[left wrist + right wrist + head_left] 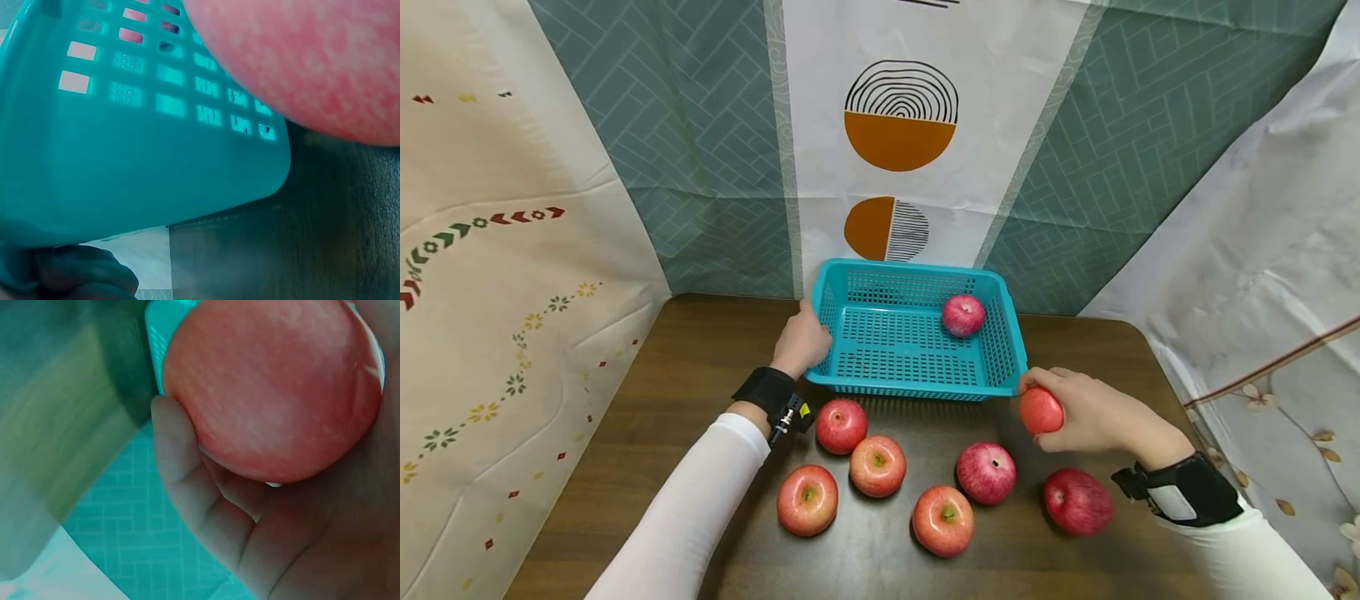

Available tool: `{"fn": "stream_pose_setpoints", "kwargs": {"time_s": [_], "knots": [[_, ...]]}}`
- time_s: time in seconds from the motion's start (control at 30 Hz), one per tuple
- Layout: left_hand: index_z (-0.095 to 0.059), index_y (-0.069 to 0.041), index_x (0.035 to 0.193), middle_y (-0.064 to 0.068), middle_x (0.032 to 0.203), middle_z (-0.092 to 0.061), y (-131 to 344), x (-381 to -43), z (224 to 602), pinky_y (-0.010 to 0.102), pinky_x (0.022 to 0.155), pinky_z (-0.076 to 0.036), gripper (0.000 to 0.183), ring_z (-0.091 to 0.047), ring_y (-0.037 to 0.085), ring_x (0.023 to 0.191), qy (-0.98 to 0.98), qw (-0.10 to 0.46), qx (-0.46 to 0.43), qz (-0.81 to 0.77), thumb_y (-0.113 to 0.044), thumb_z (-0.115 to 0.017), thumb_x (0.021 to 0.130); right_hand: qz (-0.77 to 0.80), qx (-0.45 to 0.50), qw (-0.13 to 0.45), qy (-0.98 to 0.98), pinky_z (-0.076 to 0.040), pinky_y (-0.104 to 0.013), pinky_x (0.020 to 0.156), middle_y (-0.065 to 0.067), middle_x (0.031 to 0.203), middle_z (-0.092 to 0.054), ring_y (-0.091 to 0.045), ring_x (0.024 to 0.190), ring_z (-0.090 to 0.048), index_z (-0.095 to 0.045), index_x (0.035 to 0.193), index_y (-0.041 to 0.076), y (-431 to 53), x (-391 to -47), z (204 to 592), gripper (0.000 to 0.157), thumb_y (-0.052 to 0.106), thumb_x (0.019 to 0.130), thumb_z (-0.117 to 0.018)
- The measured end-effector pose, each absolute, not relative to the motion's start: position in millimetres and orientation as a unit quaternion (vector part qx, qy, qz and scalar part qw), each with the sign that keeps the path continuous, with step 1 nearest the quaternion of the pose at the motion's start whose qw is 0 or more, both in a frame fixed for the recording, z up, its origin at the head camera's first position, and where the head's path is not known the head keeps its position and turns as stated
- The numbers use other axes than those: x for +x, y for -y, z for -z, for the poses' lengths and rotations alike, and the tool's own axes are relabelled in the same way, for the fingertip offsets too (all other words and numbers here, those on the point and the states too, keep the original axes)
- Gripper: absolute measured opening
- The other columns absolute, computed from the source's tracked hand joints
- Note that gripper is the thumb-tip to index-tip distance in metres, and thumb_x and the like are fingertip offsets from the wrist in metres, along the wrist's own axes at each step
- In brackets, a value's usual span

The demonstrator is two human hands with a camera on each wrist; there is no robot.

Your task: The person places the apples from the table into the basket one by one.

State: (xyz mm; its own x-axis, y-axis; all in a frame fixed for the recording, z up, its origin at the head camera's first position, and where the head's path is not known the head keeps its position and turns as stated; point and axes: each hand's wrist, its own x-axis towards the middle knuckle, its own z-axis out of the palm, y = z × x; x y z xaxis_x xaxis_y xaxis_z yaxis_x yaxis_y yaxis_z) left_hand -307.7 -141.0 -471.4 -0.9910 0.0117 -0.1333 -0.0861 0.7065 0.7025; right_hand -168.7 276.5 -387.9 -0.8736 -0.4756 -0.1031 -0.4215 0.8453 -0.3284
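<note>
A turquoise plastic basket (pixel 910 390) with slotted sides stands at the back of the table, one red apple (pixel 963 316) inside at its right. My left hand (pixel 802 340) grips the basket's left rim; the left wrist view shows its curled fingers (pixel 87 272) under the basket wall (pixel 125 175). Just outside the basket's front right corner, my right hand (pixel 1090 408) holds a light red apple (pixel 1041 410). In the right wrist view that apple (pixel 275 387) sits between the fingers and palm. Close below the left wrist lies another red apple (pixel 842 426).
Several more apples lie on the brown table (pixel 715 333) in front of the basket: two at left (pixel 807 500), two near the middle (pixel 943 521) and a dark red apple (pixel 1078 502) below the right hand. Patterned cloth (pixel 715 150) hangs behind and on both sides.
</note>
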Motion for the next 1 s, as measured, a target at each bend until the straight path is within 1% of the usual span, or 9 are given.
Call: {"fn": "stream_pose_setpoints", "kwargs": {"time_s": [0.13,0.23,0.33,0.4,0.5,0.63,0.8,0.9,1.0], "knots": [[-0.016,0.006,0.164,0.032,0.131,-0.061,140,-307,471,0.054,0.083,-0.058,0.069,-0.069,0.041,0.107,-0.924,0.065,-0.023,-0.376,-0.016,-0.052,0.110,0.155,-0.238,0.099,-0.954,-0.055,-0.029,0.067,0.008,0.102,-0.064,-0.012,0.090,-0.062,-0.063,0.122,0.024,-278,-172,377,0.056,0.030,0.076,-0.093],[-0.017,0.006,0.164,0.032,0.130,-0.062,139,-307,470,0.054,0.082,-0.058,0.068,-0.069,0.041,0.106,-0.926,0.064,-0.023,-0.370,-0.015,-0.051,0.109,0.171,-0.234,0.126,-0.949,-0.056,-0.030,0.066,0.011,0.096,-0.065,-0.011,0.086,-0.063,-0.061,0.121,0.023,-275,-176,365,0.054,0.032,0.077,-0.091],[-0.018,0.007,0.163,0.032,0.129,-0.063,138,-306,469,0.054,0.080,-0.058,0.067,-0.069,0.042,0.105,-0.928,0.059,-0.023,-0.366,-0.015,-0.051,0.109,0.179,-0.231,0.149,-0.945,-0.056,-0.031,0.064,0.011,0.092,-0.065,-0.011,0.082,-0.064,-0.059,0.121,0.025,-267,-182,351,0.052,0.033,0.079,-0.089],[-0.019,0.007,0.162,0.031,0.128,-0.063,138,-305,468,0.054,0.080,-0.058,0.066,-0.070,0.042,0.104,-0.929,0.057,-0.024,-0.365,-0.015,-0.052,0.109,0.178,-0.234,0.152,-0.944,-0.056,-0.032,0.065,0.010,0.091,-0.066,-0.012,0.081,-0.064,-0.059,0.121,0.026,-259,-188,344,0.052,0.034,0.080,-0.089],[-0.020,0.007,0.162,0.031,0.127,-0.064,138,-304,467,0.054,0.079,-0.059,0.066,-0.070,0.042,0.102,-0.928,0.053,-0.023,-0.367,-0.015,-0.053,0.109,0.175,-0.243,0.138,-0.944,-0.056,-0.033,0.066,0.007,0.091,-0.066,-0.012,0.080,-0.064,-0.060,0.122,0.025,-247,-198,338,0.050,0.033,0.080,-0.088],[-0.020,0.007,0.162,0.032,0.127,-0.064,138,-304,467,0.055,0.080,-0.059,0.066,-0.071,0.042,0.102,-0.926,0.053,-0.022,-0.372,-0.015,-0.053,0.109,0.178,-0.243,0.106,-0.948,-0.055,-0.034,0.067,0.004,0.094,-0.065,-0.015,0.084,-0.063,-0.061,0.121,0.023,-234,-212,341,0.048,0.030,0.081,-0.086],[-0.019,0.007,0.162,0.032,0.128,-0.063,138,-304,467,0.056,0.084,-0.059,0.067,-0.070,0.042,0.104,-0.925,0.056,-0.022,-0.376,-0.015,-0.052,0.109,0.179,-0.241,0.062,-0.952,-0.057,-0.034,0.070,-0.002,0.100,-0.064,-0.022,0.094,-0.061,-0.061,0.124,0.020,-225,-231,360,0.049,0.026,0.081,-0.085],[-0.017,0.008,0.163,0.032,0.129,-0.062,138,-304,466,0.055,0.085,-0.059,0.068,-0.070,0.042,0.105,-0.925,0.059,-0.021,-0.374,-0.015,-0.052,0.109,0.174,-0.243,0.053,-0.953,-0.059,-0.035,0.071,-0.007,0.106,-0.064,-0.024,0.095,-0.063,-0.062,0.129,0.017,-221,-242,375,0.055,0.025,0.080,-0.086],[-0.018,0.008,0.163,0.033,0.130,-0.062,139,-304,465,0.056,0.085,-0.059,0.067,-0.070,0.043,0.107,-0.926,0.058,-0.019,-0.373,-0.014,-0.052,0.109,0.164,-0.239,0.050,-0.956,-0.060,-0.038,0.074,-0.012,0.114,-0.062,-0.027,0.097,-0.064,-0.063,0.133,0.017,-219,-251,389,0.059,0.025,0.080,-0.087]]}}
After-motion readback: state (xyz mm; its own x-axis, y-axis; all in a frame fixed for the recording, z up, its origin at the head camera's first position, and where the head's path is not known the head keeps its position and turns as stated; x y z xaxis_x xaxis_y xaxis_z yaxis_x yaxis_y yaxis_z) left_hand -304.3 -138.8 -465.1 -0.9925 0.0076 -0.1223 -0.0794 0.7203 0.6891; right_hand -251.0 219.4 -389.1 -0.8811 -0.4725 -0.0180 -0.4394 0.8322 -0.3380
